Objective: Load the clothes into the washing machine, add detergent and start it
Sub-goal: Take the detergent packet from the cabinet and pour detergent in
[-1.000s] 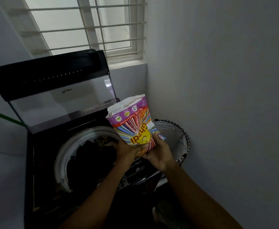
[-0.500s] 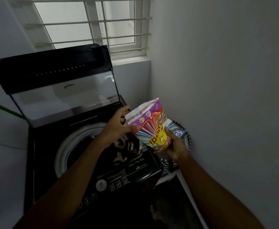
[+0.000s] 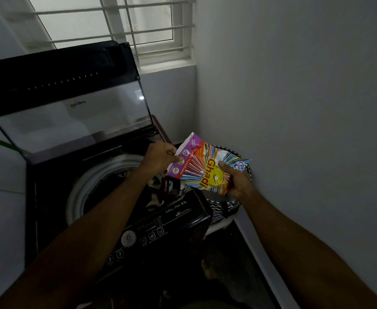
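A colourful detergent packet (image 3: 202,166) hangs tilted above the right edge of the black top-load washing machine (image 3: 49,197). My right hand (image 3: 234,179) grips the packet's lower end from below. My left hand (image 3: 160,157) pinches its open top edge, which points left towards the drum. The drum with its white rim (image 3: 80,190) holds dark clothes (image 3: 160,192). The machine's glass lid (image 3: 71,121) stands up at the back.
The control panel (image 3: 151,235) with a round knob and buttons runs along the machine's front. A mesh laundry basket (image 3: 232,201) sits in the corner between the machine and the right wall. A barred window (image 3: 116,25) is behind the lid.
My left hand rose from under the packet to its open top and now pinches it. The packet tilted over to the right of the drum, mouth turned left.
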A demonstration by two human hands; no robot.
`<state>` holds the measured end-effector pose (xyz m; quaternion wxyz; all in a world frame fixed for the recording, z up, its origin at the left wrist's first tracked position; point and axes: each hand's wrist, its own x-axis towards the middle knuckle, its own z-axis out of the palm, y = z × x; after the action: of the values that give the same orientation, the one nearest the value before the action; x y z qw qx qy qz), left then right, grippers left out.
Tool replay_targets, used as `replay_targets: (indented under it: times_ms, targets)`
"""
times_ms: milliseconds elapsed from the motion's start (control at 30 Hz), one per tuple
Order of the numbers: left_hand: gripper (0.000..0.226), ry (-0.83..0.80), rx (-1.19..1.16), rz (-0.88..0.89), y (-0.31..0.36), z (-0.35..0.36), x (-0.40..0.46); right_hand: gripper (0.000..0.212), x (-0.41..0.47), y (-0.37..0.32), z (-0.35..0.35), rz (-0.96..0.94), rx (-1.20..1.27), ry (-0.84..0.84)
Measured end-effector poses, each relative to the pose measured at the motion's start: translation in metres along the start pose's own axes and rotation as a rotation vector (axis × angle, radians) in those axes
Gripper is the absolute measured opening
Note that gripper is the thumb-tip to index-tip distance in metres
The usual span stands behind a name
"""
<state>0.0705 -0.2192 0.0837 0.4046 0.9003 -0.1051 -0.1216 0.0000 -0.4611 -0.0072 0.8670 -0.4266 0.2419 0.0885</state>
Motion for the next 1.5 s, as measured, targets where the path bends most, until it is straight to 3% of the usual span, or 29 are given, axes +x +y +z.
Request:
replay_targets:
  times_ms: [233,400,667,900,1067,1500]
  targets:
    - [0.020,0.011,0.046,-0.007,0.003,0.001,0.009,0.042,0.001,0.000,0.005,-0.013,0.008,0.043]
    - [0.019,0.009,0.060,-0.001,-0.002,-0.001,0.010,0.061,0.004,0.001,0.005,-0.009,-0.006,0.059]
    - [0.027,-0.081,0.086,-0.008,-0.019,-0.004,0.012,0.031,0.001,-0.003,0.005,-0.034,-0.012,0.077]
    - [0.025,-0.034,0.106,-0.024,-0.030,0.006,0.008,0.079,0.004,-0.001,-0.004,-0.128,-0.071,0.169]
    - [0.023,-0.006,0.120,-0.019,-0.036,0.015,0.011,0.026,-0.017,-0.010,0.006,-0.221,-0.130,0.167]
    - [0.023,-0.024,0.117,-0.039,-0.052,0.037,0.009,0.041,-0.030,-0.019,0.009,-0.407,-0.277,0.267]
